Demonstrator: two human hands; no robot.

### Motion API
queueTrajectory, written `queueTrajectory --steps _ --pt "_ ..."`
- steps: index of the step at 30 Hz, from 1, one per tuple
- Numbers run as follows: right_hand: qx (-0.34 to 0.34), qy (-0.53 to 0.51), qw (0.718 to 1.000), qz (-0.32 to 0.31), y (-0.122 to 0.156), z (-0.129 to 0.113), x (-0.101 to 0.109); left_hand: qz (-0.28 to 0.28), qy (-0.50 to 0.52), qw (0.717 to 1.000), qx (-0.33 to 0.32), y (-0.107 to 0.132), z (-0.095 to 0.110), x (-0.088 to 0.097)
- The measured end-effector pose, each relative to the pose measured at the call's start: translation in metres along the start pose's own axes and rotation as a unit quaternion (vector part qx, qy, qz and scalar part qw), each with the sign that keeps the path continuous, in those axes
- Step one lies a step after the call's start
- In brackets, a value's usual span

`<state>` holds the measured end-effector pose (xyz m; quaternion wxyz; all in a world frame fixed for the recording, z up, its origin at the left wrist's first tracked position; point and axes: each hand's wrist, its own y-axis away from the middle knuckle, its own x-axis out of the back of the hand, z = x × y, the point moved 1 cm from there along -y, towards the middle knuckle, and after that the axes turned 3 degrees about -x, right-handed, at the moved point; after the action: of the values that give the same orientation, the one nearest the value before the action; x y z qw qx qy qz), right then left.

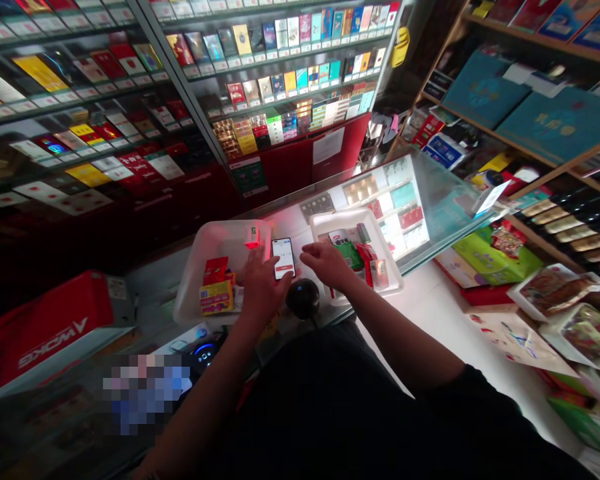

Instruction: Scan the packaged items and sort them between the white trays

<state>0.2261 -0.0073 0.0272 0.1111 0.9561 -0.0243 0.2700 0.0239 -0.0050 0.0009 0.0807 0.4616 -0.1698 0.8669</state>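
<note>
Left hand (261, 283) borders the phone (283, 257) between two bins (187, 283), seemingly to steady its upturned screen; apart from it, the right hand (329, 264) hovers just beside, fingers curled. Whether either grips is unclear. Bin walls apparently keep loose packets (217, 297) together on the desk (439, 212).

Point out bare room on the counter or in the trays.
Looks bare: the glass counter between the right tray and the upright sign, and the far-left corner of the left tray, beyond its red packet. Crowded: between the trays, where the left hand, right hand, phone and black round object gather.
</note>
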Motion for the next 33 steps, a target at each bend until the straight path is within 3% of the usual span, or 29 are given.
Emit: queueTrajectory --steps 7,15,21,28,33 --pt "-0.03 0.064 0.994 0.079 0.008 0.061 0.037 -0.073 -0.021 0.994 -0.073 -0.012 0.042 -0.025" --pt "0.049 0.211 0.969 0.115 0.023 0.123 0.052 -0.185 -0.07 0.968 -0.155 -0.026 0.079 -0.045" --pt "0.058 0.295 0.946 0.119 0.04 0.13 0.052 -0.243 -0.123 0.942 -0.194 -0.03 0.094 -0.067" --pt "-0.045 0.397 0.917 0.024 0.035 0.131 0.062 -0.342 -0.196 0.893 -0.216 -0.037 0.11 -0.082" --pt "-0.081 0.42 0.904 -0.011 0.031 0.136 0.065 -0.357 -0.217 0.885 -0.204 -0.04 0.111 -0.095"
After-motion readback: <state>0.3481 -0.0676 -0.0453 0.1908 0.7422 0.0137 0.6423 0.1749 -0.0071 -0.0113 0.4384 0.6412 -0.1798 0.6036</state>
